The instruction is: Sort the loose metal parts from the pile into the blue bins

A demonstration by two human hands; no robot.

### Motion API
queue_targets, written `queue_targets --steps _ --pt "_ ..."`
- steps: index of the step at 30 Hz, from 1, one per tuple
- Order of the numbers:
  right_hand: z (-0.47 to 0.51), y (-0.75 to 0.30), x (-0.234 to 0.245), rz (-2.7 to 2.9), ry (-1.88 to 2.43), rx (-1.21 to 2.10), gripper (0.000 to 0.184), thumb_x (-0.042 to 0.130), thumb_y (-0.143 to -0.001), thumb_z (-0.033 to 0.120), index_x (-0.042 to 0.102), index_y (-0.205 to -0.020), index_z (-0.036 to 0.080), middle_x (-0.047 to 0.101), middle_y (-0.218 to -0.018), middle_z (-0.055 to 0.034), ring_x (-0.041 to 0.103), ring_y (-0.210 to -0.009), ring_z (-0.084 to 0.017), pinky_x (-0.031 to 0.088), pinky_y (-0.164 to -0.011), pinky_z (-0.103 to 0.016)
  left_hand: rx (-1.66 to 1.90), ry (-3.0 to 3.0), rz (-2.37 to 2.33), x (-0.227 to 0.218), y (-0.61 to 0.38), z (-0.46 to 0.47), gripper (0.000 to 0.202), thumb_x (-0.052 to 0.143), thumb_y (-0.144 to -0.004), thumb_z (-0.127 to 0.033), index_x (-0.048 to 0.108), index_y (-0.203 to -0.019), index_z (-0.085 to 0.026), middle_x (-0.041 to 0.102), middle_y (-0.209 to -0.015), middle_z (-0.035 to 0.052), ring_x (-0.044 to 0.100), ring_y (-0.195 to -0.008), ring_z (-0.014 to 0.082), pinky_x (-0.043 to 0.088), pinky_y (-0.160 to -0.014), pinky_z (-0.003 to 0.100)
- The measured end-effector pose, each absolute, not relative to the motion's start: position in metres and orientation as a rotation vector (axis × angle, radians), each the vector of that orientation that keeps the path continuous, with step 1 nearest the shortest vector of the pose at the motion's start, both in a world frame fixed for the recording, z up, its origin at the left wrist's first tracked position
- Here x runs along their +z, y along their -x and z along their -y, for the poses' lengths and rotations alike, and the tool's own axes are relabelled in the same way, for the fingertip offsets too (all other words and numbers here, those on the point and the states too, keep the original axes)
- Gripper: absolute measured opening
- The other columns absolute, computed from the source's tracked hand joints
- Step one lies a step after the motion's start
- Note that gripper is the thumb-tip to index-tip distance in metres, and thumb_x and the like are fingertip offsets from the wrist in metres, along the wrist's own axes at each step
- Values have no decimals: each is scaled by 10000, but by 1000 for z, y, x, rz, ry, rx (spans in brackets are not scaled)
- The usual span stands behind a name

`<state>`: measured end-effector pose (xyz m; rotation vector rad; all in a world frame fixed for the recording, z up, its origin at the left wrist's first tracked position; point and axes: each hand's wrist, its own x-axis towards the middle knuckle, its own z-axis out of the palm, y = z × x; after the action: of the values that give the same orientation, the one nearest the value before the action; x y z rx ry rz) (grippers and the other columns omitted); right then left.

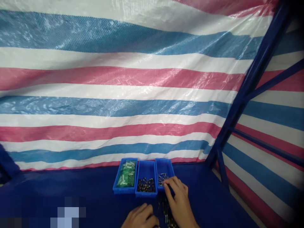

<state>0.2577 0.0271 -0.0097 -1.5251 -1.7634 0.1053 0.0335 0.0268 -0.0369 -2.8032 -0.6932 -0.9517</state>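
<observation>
My right hand [177,193] reaches over the front of the right blue bin [163,163], fingers bent and drawn together above the silver screws [162,178] in it. Whether a screw is between its fingertips is hidden. My left hand [141,217] is low at the bottom edge of the view, closed with curled fingers; its contents cannot be made out. Between the hands, on the dark blue tabletop [95,193], lies a loose pile of dark and silver small parts [166,212], partly covered by my right hand.
A middle blue bin [146,167] holds small dark, brassy parts [146,185]. Left of it, another blue bin [117,180] contains clear green packets [127,175]. Behind hangs a striped plastic sheet [118,133]. A blue metal frame post [234,107] slants up at the right.
</observation>
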Motion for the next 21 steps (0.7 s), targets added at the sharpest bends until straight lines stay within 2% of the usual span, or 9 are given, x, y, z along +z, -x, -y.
queue_targets --steps 3,7,9,12,14,17,21 --pt "-27 -258 -9 1766 1517 95 248 469 -1112 371 708 -1067 320 738 -1058 -10 713 -1049 -237 470 -979 -413 -968 2823 728 -34 -34 -28 529 303 -1173 -478 666 -877 -231 674 -797 2 671 -695 174 516 -653 247" --pt "-28 -258 -10 1764 1517 83 244 475 -1111 371 711 -1072 323 739 -1066 -9 713 -1056 -238 468 -981 -417 -1036 2780 705 -36 -38 -28 581 303 -1119 -642 715 -1043 -241 664 -831 15 636 -685 177 490 -606 241" --pt "-28 -259 -11 1768 1518 87 244 475 -1112 378 711 -1077 325 739 -1070 -11 710 -1067 -242 463 -989 -425 -1009 2780 665 -35 -39 -27 502 342 -1136 -584 742 -1106 -282 655 -845 9 613 -671 169 471 -596 234" --pt "-29 -259 -12 1774 1521 100 237 476 -1112 376 706 -1083 331 738 -1076 -5 707 -1071 -241 455 -998 -432 -970 2858 687 -30 -38 -24 313 520 -1126 -447 769 -1007 -298 650 -846 -13 626 -699 147 474 -634 213" --pt "-29 -259 -13 1772 1524 86 237 479 -1110 380 709 -1077 336 741 -1075 -2 708 -1068 -240 458 -993 -428 -964 2892 707 -27 -36 -22 268 587 -1101 -430 772 -971 -286 660 -849 -20 642 -711 137 484 -663 208" --pt "-29 -259 -13 1768 1529 69 256 473 -1112 396 718 -1069 334 745 -1072 -8 711 -1063 -241 467 -973 -414 -963 2886 690 -26 -35 -21 281 580 -1099 -446 779 -980 -286 681 -855 -14 649 -707 143 475 -636 218" --pt "-29 -259 -13 1778 1530 78 269 455 -1119 392 715 -1093 327 744 -1075 -14 712 -1065 -235 463 -978 -411 -926 2907 688 -26 -37 -21 324 582 -1098 -424 761 -886 -257 695 -840 -15 643 -682 134 466 -608 224"
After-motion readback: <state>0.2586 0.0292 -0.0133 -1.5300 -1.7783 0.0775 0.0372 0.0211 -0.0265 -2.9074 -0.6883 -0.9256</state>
